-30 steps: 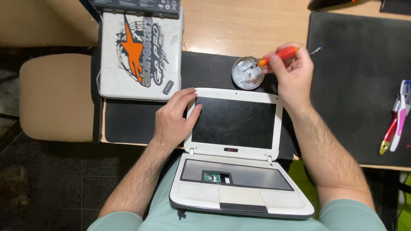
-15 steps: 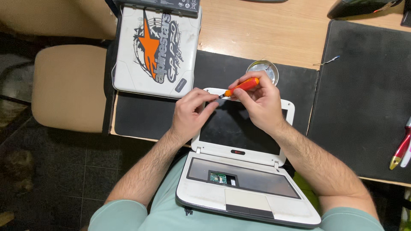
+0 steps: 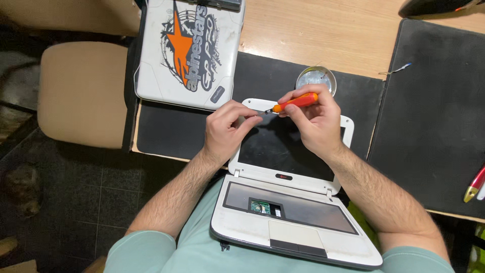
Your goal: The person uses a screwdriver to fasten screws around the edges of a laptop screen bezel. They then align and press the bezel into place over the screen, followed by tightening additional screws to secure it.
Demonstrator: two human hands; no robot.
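A small white laptop [image 3: 283,202] lies open on my lap and the desk edge, its keyboard removed and a green circuit board showing in the bay. My right hand [image 3: 313,121] grips an orange screwdriver [image 3: 295,103] over the top left corner of the screen bezel, tip pointing left. My left hand [image 3: 227,126] pinches its fingertips right at the screwdriver tip; whatever sits between them is too small to see. A round clear dish [image 3: 316,79] stands just behind the laptop lid.
A second white laptop [image 3: 189,50], closed, with an orange star sticker, lies at the back left on a black mat [image 3: 177,131]. Another black mat [image 3: 434,116] covers the right of the wooden desk, with a red pen [image 3: 474,184] at its right edge. A beige chair [image 3: 83,93] stands left.
My right hand carried the orange screwdriver from the round dish to the lid's top left corner. My left hand rose from the screen's left edge to meet the tip.
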